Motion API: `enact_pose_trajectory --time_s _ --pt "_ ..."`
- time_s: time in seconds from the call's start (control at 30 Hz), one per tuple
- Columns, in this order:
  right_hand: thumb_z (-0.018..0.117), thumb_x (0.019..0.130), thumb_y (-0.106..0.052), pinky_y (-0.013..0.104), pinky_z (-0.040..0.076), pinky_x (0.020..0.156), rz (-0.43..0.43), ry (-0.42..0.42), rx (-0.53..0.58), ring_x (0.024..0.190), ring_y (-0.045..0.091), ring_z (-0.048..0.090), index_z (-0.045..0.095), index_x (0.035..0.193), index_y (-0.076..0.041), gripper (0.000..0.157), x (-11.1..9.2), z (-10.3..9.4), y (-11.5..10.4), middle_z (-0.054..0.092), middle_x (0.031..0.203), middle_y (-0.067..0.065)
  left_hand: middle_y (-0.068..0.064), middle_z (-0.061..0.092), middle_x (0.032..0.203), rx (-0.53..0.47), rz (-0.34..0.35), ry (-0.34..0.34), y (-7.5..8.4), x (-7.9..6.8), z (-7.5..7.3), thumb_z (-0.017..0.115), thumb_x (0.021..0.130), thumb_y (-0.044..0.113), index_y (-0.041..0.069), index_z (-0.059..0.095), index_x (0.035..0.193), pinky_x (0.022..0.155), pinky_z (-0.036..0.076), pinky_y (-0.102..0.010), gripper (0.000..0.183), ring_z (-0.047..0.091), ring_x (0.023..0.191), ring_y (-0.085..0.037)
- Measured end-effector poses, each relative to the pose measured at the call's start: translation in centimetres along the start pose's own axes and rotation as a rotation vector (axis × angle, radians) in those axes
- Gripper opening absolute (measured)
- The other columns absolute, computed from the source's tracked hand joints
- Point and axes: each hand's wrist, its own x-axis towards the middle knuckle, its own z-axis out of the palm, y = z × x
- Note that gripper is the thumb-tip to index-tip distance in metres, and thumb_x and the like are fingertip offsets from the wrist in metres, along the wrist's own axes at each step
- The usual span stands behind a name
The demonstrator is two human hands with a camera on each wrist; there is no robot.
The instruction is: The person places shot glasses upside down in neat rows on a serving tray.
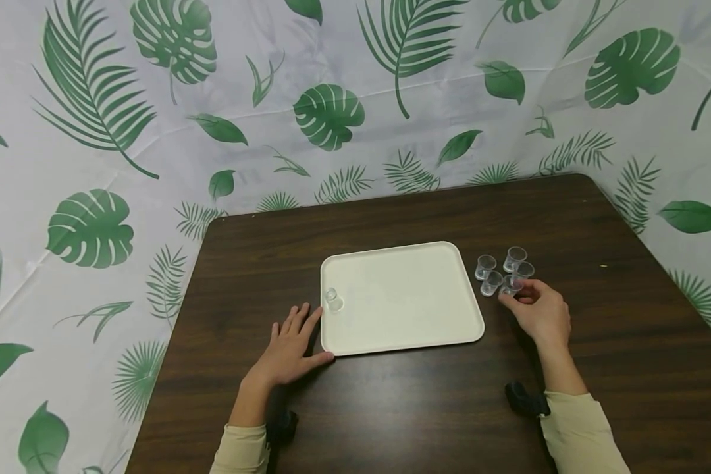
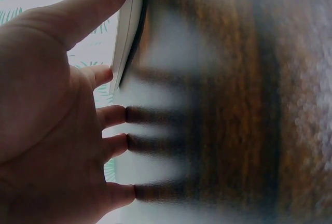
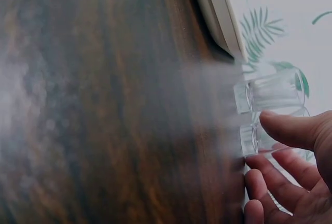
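A white rectangular tray (image 1: 403, 296) lies on the dark wooden table, with one small clear shot glass (image 1: 332, 296) standing near its left edge. My left hand (image 1: 287, 355) is spread with straight fingers at the tray's lower left corner; the thumb touches the rim and the other fingertips rest around the left side. Right of the tray, several more clear shot glasses (image 1: 486, 266) stand in a cluster. With thumb and fingers, my right hand (image 1: 542, 313) pinches the nearest shot glass (image 3: 267, 138). Another shot glass (image 3: 275, 89) stands close beside it in the right wrist view.
The dark wooden table (image 1: 391, 408) has rounded far corners. Behind it hangs a white cloth (image 1: 261, 158) printed with green leaves. Black bands (image 1: 524, 399) sit at both wrists, by the light sleeves (image 1: 583, 434).
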Motion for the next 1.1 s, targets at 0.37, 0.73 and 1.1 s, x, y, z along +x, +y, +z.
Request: enact_pose_trajectory --time_s 0.37,0.73,1.1 --pt "0.072 0.088 -0.039 0.050 0.041 0.076 -0.027 0.007 0.002 0.101 0.038 0.061 0.062 0.125 -0.005 0.051 -0.2 -0.1 0.1 0.067 0.113 0.021 -0.021 0.017 0.160 0.005 -0.023 -0.018 0.2 0.0 -0.1 0.062 0.089 0.059 0.015 0.023 0.158 0.106 0.010 -0.072 0.090 0.008 0.147 -0.042" --pt "0.074 0.088 -0.030 0.046 0.044 0.080 -0.093 0.011 0.033 0.101 0.039 0.064 0.062 0.123 -0.001 0.047 -0.2 -0.3 0.2 0.066 0.116 0.023 -0.024 0.018 0.159 -0.002 0.011 0.008 -0.2 0.0 0.2 0.057 0.088 0.066 0.013 0.023 0.157 0.104 0.011 -0.075 0.094 0.011 0.145 -0.046" --pt "0.076 0.087 -0.020 0.006 0.041 0.063 -0.156 0.013 0.152 0.078 -0.003 0.061 0.061 0.119 0.003 0.042 -0.6 -1.2 0.4 0.066 0.112 0.026 -0.024 0.019 0.158 -0.003 0.005 0.009 0.0 0.0 0.0 0.060 0.087 0.064 0.013 0.025 0.157 0.104 0.012 -0.075 0.093 0.012 0.145 -0.046"
